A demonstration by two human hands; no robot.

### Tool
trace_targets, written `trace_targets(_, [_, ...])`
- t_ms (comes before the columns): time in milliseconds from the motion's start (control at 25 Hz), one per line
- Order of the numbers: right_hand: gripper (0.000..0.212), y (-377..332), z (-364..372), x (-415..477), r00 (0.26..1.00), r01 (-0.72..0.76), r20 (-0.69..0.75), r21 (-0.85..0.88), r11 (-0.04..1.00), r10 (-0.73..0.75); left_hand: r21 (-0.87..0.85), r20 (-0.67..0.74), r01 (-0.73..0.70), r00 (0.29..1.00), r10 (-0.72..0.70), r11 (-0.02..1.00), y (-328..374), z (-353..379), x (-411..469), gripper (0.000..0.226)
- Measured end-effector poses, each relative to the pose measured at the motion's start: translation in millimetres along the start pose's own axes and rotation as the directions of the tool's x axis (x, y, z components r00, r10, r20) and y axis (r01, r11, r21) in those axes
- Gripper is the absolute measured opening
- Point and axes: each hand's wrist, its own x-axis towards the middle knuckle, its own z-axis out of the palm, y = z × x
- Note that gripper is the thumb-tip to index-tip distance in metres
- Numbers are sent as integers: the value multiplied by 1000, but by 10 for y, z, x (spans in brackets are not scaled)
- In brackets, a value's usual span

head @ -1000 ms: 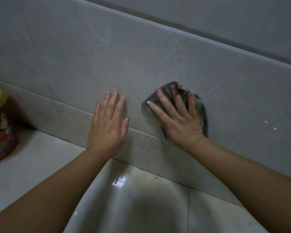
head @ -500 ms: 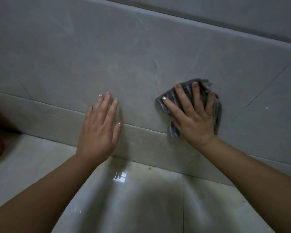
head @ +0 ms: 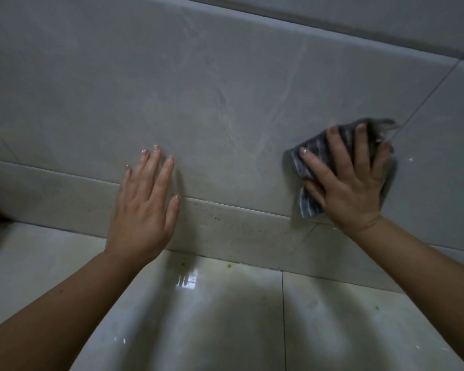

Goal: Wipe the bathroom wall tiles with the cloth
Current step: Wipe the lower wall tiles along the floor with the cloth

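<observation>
Cloth (head: 309, 167): flat against the wall tiles (head: 198, 89), low and to the right, just above the skirting strip (head: 239, 223).
Edges: grout line (head: 426, 92) touching its upper right corner; bare tile between it and the left hand (head: 142, 210).
Axis: roughly up and down the wall.
Right hand (head: 346, 183): fingers spread and straight, pressing the cloth, not clutching it.
Left hand: flat on the tile, holding nothing.
Hidden: cloth's middle under the palm; its upper right edge blurred.
</observation>
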Motion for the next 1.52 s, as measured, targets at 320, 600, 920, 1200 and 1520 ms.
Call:
trace_targets(320, [77, -298, 218, -890, 910, 318, 273, 22, 948, -311, 26, 9, 6, 1000, -6, 1000, -96, -3, -54, 60])
trace_targets(600, [66, -1384, 412, -93, 947, 240, 190, 117, 964, -259, 125, 38, 113, 992, -118, 986, -726, -234, -295, 61])
trace_targets(920, [70, -2393, 819, 67, 726, 590, 234, 272, 760, -647, 170, 57, 221, 971, -234, 960, -1420, -361, -919, 63])
trace_targets(1200, [61, -3218, 857, 1534, 801, 565, 53, 260, 783, -596, 178, 3, 314, 947, -320, 932, -1914, -528, -1047, 62])
trace_targets(1520, [66, -3621, 892, 1303, 508, 826, 129, 206, 524, -852, 265, 44, 341, 930, -364, 902, -2321, -650, -1355, 61])
